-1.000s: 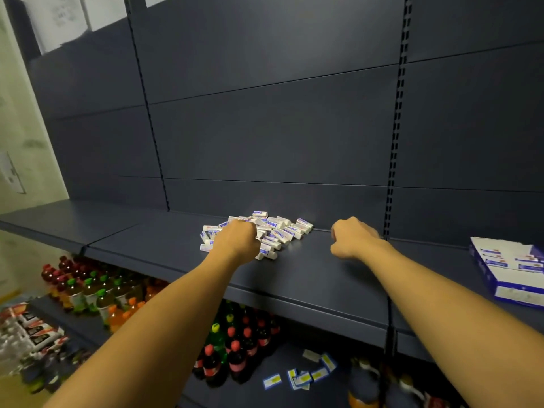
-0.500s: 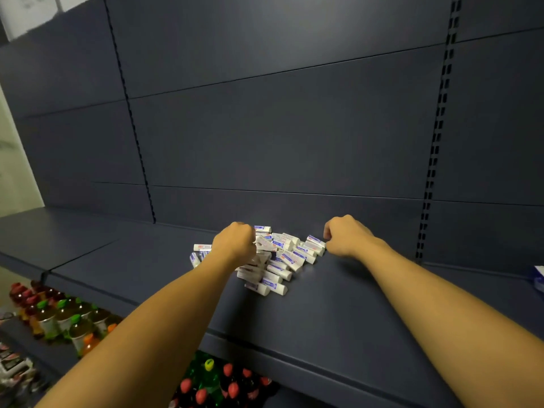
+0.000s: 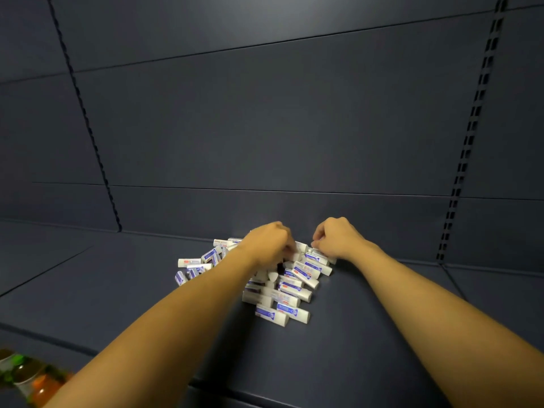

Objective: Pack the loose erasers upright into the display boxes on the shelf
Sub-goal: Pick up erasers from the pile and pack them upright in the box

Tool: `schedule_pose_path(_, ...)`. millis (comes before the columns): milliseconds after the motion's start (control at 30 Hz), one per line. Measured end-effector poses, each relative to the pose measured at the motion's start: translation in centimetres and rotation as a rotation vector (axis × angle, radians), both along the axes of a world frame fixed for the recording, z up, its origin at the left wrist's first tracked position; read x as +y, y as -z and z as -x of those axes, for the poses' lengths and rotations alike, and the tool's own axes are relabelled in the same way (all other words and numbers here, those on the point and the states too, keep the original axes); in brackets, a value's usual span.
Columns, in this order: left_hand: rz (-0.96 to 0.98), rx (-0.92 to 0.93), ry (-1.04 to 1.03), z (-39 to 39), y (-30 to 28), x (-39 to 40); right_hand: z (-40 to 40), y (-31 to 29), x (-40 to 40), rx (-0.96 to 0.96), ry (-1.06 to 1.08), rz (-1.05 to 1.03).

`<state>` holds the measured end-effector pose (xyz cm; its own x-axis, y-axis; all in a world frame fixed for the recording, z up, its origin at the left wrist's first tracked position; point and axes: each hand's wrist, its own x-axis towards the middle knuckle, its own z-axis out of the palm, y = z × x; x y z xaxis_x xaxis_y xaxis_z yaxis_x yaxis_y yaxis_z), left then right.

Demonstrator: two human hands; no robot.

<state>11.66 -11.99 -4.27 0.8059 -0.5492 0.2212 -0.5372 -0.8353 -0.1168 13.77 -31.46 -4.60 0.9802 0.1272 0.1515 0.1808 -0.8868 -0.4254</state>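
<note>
Both hands are resting curled on the eraser pile [image 3: 282, 287] on the shelf [image 3: 117, 290]: left hand [image 3: 269, 245] and right hand [image 3: 338, 240] fingers closed; contents indeterminable.

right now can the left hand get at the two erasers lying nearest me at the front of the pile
Probably yes. The left hand is on the pile, and the front erasers lie exposed on the open shelf beside that forearm, nothing covering them.
</note>
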Motion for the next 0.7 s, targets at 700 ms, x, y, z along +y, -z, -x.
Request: schedule_pose_path(700, 1.206, 0.331, -0.126, -1.9, -2.2, 7.1, -1.3, -0.4, 3.5, 0.063, 0.025, -0.043)
